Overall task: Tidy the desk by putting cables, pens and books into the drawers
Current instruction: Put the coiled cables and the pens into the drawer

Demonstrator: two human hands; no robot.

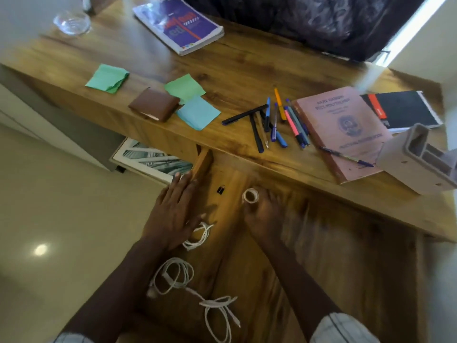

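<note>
An open wooden drawer [333,256] is pulled out under the desk [235,70]. White cables lie in it: one coil [200,237] partly under my left hand [174,214], a second coil [173,276] and a third [220,310] nearer me. My left hand lies flat with fingers spread by the drawer's left wall. My right hand [262,216] is shut on a small roll of tape [250,195] inside the drawer. On the desk lie several pens [272,122], a pink book [343,129], a black notebook [403,110] and a purple book [180,23].
A black binder clip [220,189] lies in the drawer. On the desk are a brown wallet [154,107], green and blue sticky notes [197,112], a glass bowl [71,22] and a grey organiser [418,159]. A framed picture [150,159] leans below the desk.
</note>
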